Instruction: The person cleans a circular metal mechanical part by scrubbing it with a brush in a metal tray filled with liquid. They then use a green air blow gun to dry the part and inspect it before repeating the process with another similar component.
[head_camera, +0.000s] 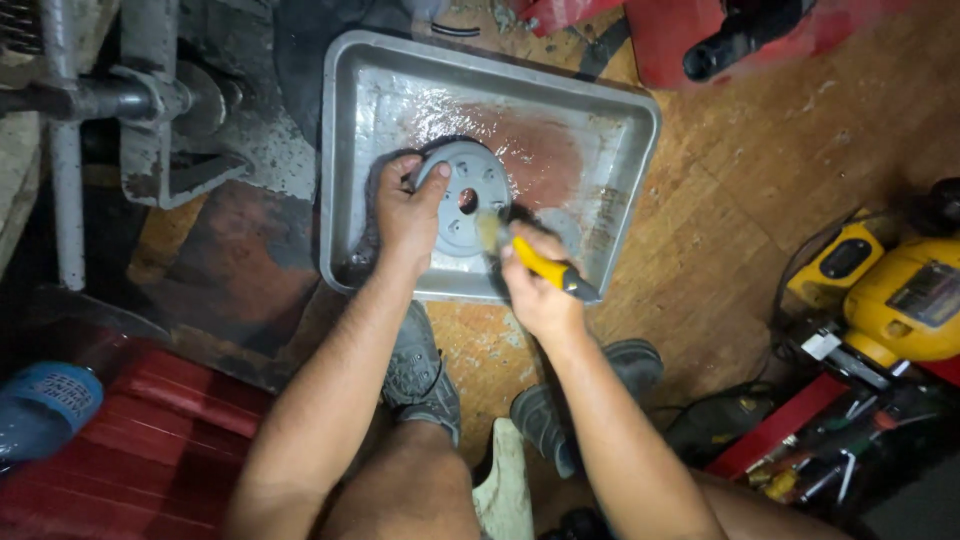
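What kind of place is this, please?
Probably a repair workshop. The left hand holds a round metal part in a wet metal tray, the right hand brushes it, and a yellow power tool lies nearby.

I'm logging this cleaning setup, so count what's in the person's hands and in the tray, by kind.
Metal tray: 1
Round grey metal disc with holes, held by the left hand: 1
Yellow-handled brush, held by the right hand: 1
Total: 3
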